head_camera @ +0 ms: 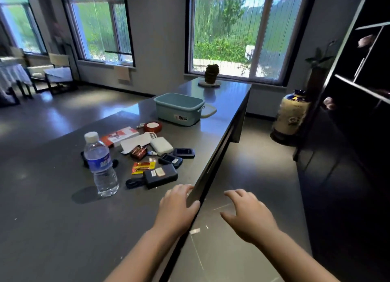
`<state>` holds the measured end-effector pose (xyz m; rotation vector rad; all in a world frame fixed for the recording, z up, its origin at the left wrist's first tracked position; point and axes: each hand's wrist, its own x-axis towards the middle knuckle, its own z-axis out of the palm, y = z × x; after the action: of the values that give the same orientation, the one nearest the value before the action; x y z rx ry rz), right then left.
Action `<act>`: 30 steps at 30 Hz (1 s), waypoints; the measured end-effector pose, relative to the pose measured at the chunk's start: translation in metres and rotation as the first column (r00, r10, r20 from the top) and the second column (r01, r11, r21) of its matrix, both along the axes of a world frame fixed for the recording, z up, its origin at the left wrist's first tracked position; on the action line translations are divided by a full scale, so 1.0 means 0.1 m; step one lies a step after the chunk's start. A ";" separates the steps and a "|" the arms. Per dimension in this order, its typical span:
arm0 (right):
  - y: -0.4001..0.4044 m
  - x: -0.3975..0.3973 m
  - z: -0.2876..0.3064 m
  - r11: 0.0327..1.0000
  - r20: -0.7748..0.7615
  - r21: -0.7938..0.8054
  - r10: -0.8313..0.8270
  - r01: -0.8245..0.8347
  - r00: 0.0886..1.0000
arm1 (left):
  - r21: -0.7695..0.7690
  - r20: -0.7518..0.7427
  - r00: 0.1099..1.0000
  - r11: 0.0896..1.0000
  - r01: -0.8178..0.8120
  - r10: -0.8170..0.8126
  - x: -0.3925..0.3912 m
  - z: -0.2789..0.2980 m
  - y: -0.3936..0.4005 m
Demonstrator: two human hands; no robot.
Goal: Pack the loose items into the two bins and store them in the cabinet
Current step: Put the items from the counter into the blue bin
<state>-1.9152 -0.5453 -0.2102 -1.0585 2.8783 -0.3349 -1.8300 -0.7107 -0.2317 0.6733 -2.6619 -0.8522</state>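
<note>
Head view: a person stands at the near corner of a grey table (52, 229), looking forward and down across it.
Left hand (177, 207): empty; fingers relaxed and resting at the table edge, the thumb lying over the edge. It grips nothing.
Right hand (249, 214): empty; fingers spread and loosely bent, held in the air beside the table, over the floor.
Bin (179, 108): one light blue bin, no lid on it, stands farther along the table near its right edge. What looks like a flat lid (209, 110) lies just behind it. The bin's inside cannot be seen. A second bin is not in view.
Loose items: all lie on the table between the hands and the bin. They include a water bottle (101, 165), a red tape roll (153, 127), a white pad (161, 144), a red and white box (119, 136), a yellow battery pack (143, 167) and several dark cases (160, 178).
Cabinet: dark shelving (358, 81) stands at the right, well apart from the table; whether this is the cabinet cannot be told.
Progress: judged to be at the start. No item is held and many lie unpacked.
Remaining: pack all items, locate the second bin, store both.
</note>
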 end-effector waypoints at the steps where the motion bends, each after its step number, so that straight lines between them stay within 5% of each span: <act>1: -0.04 -0.17 -0.02 1.000 -0.001 0.002 -0.001 0.001 1.000 | 0.000 0.002 1.000 1.000 0.001 -0.001 -0.15 -0.02 -0.04; 16: -0.34 -3.08 -0.13 0.992 -0.013 0.048 0.115 -0.114 0.993 | 0.075 -0.082 0.973 0.974 -0.212 0.218 -2.64 -0.20 -0.40; 30: -1.99 -4.57 -0.18 0.935 0.000 0.046 0.351 -0.350 0.936 | 0.070 -0.023 0.905 0.904 -0.422 0.425 -3.75 -0.28 -1.61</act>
<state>-2.3719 -0.7442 -0.2283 -1.5320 2.6139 -0.2405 -2.2047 -0.8717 -0.2593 1.1842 -2.3244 -0.8129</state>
